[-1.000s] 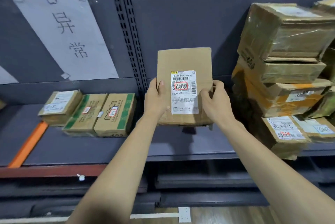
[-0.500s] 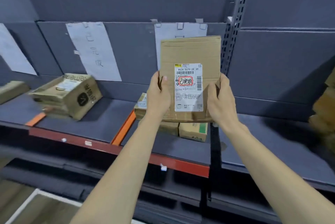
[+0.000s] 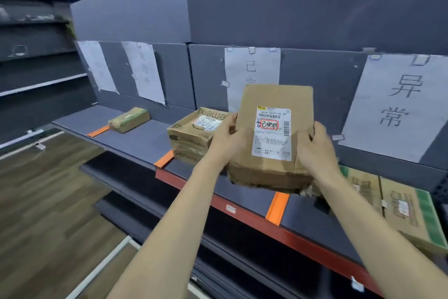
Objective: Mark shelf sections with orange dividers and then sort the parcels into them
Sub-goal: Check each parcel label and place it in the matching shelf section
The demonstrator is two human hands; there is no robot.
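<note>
I hold a flat brown parcel (image 3: pixel 271 134) with a white label, tilted up, above the grey shelf (image 3: pixel 135 141). My left hand (image 3: pixel 225 138) grips its left edge and my right hand (image 3: pixel 317 148) grips its right edge. Three orange dividers lie across the shelf: one at the left (image 3: pixel 98 131), one in the middle (image 3: pixel 164 158) and one just below the parcel (image 3: pixel 277 207). A taped carton (image 3: pixel 191 136) sits between the middle and right dividers, right beside my left hand. A small green-striped parcel (image 3: pixel 129 119) lies further left.
White paper signs hang on the back panel: two at the left (image 3: pixel 145 73), one behind the parcel (image 3: pixel 252 68), one at the right (image 3: pixel 397 104). Green-edged cartons (image 3: pixel 407 209) lie at the far right. The shelf's red front edge (image 3: pixel 242 209) runs diagonally; wooden floor (image 3: pixel 48 201) lies lower left.
My view has swung left along the shelf with the parcel carried along in both hands. The stack of boxes at the right has left the view; the taped carton now sits beside my left hand.
</note>
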